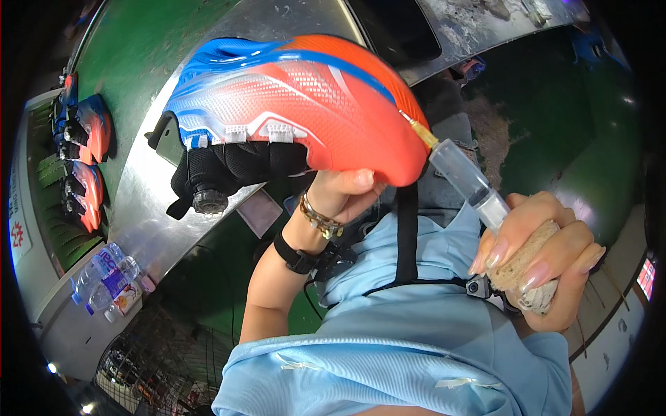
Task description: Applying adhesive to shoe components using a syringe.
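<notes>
A sports shoe (319, 114) in coral, blue and orange fills the upper middle, lying on its side with its black collar and dial toward me. My left hand (350, 188) grips it near the toe, the thumb on the coral upper and the other fingers partly hidden beneath. In my right hand (534, 260) is a clear syringe (461, 172) with a yellow-based needle. Its tip meets the seam between the blue sole edge and the upper near the toe, or is very close to it. A tan, sponge-like wad (524, 263) is also held in that hand's curled fingers.
A metal worktable (142, 191) runs behind the shoe, with a black flat panel (395, 35) at the top. Similar shoes (87, 184) stand on a conveyor at the left. Plastic bottles (107, 281) sit at lower left, above a wire basket (156, 364).
</notes>
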